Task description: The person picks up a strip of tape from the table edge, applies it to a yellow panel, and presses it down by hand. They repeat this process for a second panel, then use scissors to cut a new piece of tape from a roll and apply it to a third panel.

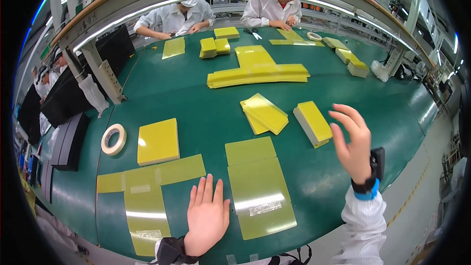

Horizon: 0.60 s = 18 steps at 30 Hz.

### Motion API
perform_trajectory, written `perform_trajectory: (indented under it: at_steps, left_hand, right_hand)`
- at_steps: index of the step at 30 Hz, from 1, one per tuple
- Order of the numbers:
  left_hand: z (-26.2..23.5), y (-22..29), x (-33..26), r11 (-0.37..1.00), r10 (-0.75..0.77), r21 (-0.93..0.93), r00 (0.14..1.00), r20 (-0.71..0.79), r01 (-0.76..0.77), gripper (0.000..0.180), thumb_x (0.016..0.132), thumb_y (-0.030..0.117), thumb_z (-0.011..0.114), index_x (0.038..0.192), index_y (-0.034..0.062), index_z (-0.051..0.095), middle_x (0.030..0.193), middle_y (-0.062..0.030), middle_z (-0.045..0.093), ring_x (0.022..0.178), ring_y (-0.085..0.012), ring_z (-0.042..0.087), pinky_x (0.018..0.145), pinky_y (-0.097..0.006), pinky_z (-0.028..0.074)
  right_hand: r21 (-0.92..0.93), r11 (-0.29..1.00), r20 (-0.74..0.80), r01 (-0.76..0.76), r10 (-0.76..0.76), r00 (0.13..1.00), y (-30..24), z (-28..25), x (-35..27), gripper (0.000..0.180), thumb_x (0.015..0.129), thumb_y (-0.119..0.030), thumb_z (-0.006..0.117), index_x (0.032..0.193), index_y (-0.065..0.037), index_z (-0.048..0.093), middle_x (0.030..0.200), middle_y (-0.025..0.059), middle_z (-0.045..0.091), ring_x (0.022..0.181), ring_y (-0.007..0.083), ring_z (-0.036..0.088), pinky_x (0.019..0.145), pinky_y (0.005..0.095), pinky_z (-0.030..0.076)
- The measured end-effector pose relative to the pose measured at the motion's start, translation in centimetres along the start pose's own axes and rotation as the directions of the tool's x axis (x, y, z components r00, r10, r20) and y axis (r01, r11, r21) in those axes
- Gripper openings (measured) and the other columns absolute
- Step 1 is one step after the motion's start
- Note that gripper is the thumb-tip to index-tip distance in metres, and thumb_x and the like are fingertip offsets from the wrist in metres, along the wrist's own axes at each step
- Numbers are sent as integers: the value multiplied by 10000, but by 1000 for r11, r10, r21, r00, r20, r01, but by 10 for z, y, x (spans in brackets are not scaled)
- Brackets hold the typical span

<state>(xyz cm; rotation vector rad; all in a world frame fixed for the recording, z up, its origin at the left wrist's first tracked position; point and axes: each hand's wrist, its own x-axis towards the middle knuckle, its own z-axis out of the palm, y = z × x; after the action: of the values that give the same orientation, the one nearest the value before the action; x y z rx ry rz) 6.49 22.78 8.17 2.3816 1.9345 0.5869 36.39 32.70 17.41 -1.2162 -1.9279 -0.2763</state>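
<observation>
My left hand (207, 213) lies flat with its fingers stretched, between two arrangements of thin yellow sheets, and holds nothing. On its left is a T-shaped arrangement (142, 201) of taped sheets. To its right lies a large yellow sheet (260, 186) with a clear tape strip near its lower end. A smaller sheet (250, 151) sits edge to edge above that one. My right hand (352, 142) is raised with curved, spread fingers, just right of a narrow stack of yellow sheets (314, 121); nothing shows in it. Whether a fingertip touches the stack, I cannot tell.
A square yellow stack (158, 141) and a tape roll (114, 140) lie at left. Loose sheets (265, 113) are mid-table, with a large T-shaped pile (257, 71) beyond. Two people in white coats work across the green table (196, 100), near scissors (255, 34). A metal frame (105, 73) crosses above.
</observation>
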Motion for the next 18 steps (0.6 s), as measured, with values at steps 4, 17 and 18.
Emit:
perform_trajectory:
  at_steps: [4,17,18]
  left_hand:
    - [35,14,14,997,46,-62,997,56,-43,477,877,221,577,1303,23,495,1399,-251,406,1300,-398,394,1073,-510,300]
    - [44,27,13,993,66,-100,997,40,-62,427,858,254,620,1240,73,556,1271,-168,533,1183,-277,508,958,-458,413]
    - [46,26,9,988,47,-152,983,176,-20,536,841,298,615,1320,100,480,1390,-150,398,1299,-303,349,1034,-520,290]
  right_hand:
    - [385,917,219,103,-199,955,18,87,-12,279,819,-66,654,1097,-46,636,1188,142,605,1091,326,572,919,385,463]
    - [466,882,642,70,-392,659,17,143,-48,441,926,-356,544,1324,-166,539,1454,123,400,1383,336,309,1126,502,230]
    - [466,882,649,62,-389,654,18,145,-48,441,926,-356,544,1324,-166,539,1454,123,400,1383,336,309,1126,502,230]
